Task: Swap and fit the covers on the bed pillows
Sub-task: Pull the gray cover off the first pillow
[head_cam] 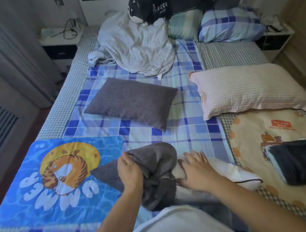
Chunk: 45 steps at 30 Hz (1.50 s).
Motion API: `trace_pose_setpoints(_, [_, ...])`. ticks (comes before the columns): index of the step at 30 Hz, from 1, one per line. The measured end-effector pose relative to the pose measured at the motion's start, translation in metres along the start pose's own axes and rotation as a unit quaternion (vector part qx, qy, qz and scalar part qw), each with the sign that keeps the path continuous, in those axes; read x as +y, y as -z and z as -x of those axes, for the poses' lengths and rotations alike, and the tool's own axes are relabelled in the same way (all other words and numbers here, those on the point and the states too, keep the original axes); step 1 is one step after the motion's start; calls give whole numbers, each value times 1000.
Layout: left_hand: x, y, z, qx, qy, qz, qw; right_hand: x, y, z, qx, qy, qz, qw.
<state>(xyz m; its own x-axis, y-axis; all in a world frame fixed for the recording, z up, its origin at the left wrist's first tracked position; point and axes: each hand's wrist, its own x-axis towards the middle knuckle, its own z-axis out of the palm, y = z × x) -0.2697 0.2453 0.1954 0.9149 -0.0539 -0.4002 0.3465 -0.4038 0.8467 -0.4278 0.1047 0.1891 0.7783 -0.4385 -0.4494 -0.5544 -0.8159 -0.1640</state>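
Left fingers [128, 159]: curled, gripping the grey cover [153, 171] at its bunched edge.
Right fingers [194, 156]: straight, spread, pressing the white pillow [233, 171] beside the cover.

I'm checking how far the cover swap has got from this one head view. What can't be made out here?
- White pillow: its left end is hidden by the grey cover and the right hand.
- Grey cover's opening: bunched folds under the left hand hide it.
- Dark cushion: cut off by the right edge.
- Print on the plush toy: too small to read.
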Motion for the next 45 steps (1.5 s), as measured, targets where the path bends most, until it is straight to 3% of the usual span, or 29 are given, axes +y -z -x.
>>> trace_pose_setpoints(2, [-8,7,-4,36,-5,26,999,3,-26,6,-45,-6,15,999])
trace_pose_setpoints(5, [-31,24,-30,87,68,111,988,-7,-47,21,38,101,28,994])
trace_pose_setpoints(7, [-35,32,-39,62,149,132,978,-18,-62,24,62,190,65,978])
trace_pose_setpoints(8, [-31,34,-37,47,160,138,976,-22,-68,24,61,195,93,974])
trace_pose_setpoints(9, [-27,34,-33,46,143,149,977,-22,-69,21,56,169,107,978])
trace_pose_setpoints(12, [-7,40,-7,55,28,161,985,-8,-49,11,76,-22,98,992])
trace_pose_setpoints(15, [-5,37,12,-34,-188,6,982,-5,-24,-6,140,-27,69,987])
trace_pose_setpoints(17, [-13,14,24,-159,-299,-145,930,-14,-13,-16,176,9,75,981])
trace_pose_setpoints(19, [-24,-12,33,-206,-327,-328,862,-25,-1,-21,222,43,58,972])
trace_pose_setpoints(22, [-33,-23,21,-159,-313,-455,818,-22,5,-22,289,82,11,954])
trace_pose_setpoints(26, [-24,-11,-1,-167,-358,-454,799,-7,-1,-20,330,130,8,935])
trace_pose_setpoints(29, [-7,14,-30,-143,-393,-417,807,15,11,-12,378,126,34,916])
trace_pose_setpoints(31, [4,40,-62,-93,-368,-431,819,39,23,-3,407,115,48,905])
trace_pose_setpoints(33, [12,66,-87,-44,-346,-482,804,64,33,1,417,76,63,904])
trace_pose_setpoints(36, [17,90,-109,-5,-307,-533,788,105,38,-7,369,-41,104,923])
trace_pose_setpoints(38, [17,96,-111,-3,-285,-539,793,129,37,-17,222,-163,125,953])
trace_pose_setpoints(40, [19,92,-103,-10,-297,-528,796,134,32,-25,131,-237,106,957])
trace_pose_setpoints(45, [52,101,-82,98,-293,-423,852,92,14,-61,78,-139,9,987])
